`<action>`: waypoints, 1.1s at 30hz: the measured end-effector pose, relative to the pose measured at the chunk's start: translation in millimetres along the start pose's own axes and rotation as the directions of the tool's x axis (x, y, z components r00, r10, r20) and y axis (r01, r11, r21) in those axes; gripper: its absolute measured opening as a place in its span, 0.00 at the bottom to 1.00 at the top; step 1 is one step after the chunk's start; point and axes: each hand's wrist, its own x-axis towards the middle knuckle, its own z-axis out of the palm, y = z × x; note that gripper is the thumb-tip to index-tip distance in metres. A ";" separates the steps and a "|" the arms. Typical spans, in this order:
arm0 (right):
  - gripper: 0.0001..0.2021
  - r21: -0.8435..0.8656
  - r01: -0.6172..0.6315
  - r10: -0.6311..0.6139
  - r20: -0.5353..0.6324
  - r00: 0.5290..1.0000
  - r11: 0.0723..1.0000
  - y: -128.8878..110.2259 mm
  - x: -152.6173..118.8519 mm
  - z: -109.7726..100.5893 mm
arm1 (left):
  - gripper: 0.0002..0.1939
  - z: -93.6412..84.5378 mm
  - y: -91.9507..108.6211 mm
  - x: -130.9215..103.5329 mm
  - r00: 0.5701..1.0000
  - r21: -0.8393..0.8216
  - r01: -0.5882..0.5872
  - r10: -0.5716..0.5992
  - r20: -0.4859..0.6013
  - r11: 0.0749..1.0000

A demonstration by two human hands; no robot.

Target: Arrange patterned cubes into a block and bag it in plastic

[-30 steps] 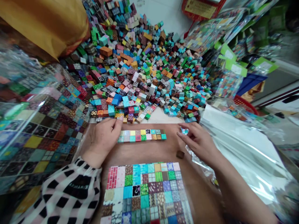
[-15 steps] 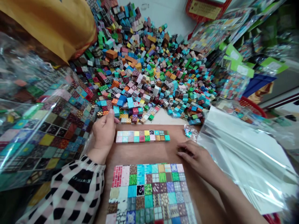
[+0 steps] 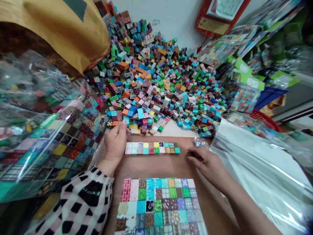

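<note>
My left hand (image 3: 114,142) is closed beside the left end of a two-deep row of small patterned cubes (image 3: 152,148). Its thumb points up, and whatever its fingers hold, if anything, is hidden. Past the row's right end, my right hand (image 3: 204,160) hovers low over the brown board (image 3: 149,166), fingers loosely curled and thumb apart, with nothing visible between them. Just behind it lies a small clear plastic packet (image 3: 201,141), partly covered by the hand. Nearer me sits a large flat block of cubes (image 3: 160,205) with many printed patterns, cut off by the lower frame edge.
A big heap of loose cubes (image 3: 151,88) rises against the wall behind the board. Bagged cube blocks (image 3: 63,140) crowd the left side under a yellow cloth (image 3: 80,32). Clear plastic bags (image 3: 254,176) lie at right, near a red basket (image 3: 266,118).
The camera view has tilted slightly, so the scene sits lower. My right hand has shifted a little forward, towards the packet. My left hand stays at the row's left end.
</note>
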 end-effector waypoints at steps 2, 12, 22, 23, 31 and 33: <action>0.11 -0.009 0.008 -0.008 -0.032 0.999 1.000 -0.7 10.1 -1.8 | 0.26 -0.6 0.0 -0.2 1.000 0.012 0.009 -0.009 0.009 1.000; 0.10 0.010 0.064 -0.064 -0.081 0.995 0.998 -14.9 52.3 -4.6 | 0.25 -0.8 1.0 1.0 1.000 0.043 -0.001 0.000 0.016 0.999; 0.07 0.299 0.006 -0.032 0.081 0.996 0.954 -37.9 89.9 2.1 | 0.26 -0.5 1.0 0.0 1.000 0.018 -0.011 0.010 0.030 1.000; 0.07 0.305 0.011 -0.035 0.076 0.996 0.952 -39.9 95.0 3.2 | 0.26 -0.8 2.0 -0.2 0.999 0.024 -0.017 0.016 0.034 1.000; 0.09 0.186 0.049 -0.048 -0.010 0.999 0.981 -47.8 132.6 11.3 | 0.26 -0.8 5.1 -0.2 0.998 0.058 -0.013 0.010 0.055 0.998; 0.09 0.183 0.093 -0.082 -0.063 0.995 0.979 -52.5 142.1 12.9 | 0.25 -0.1 3.9 0.0 0.998 0.053 -0.014 0.011 0.057 0.998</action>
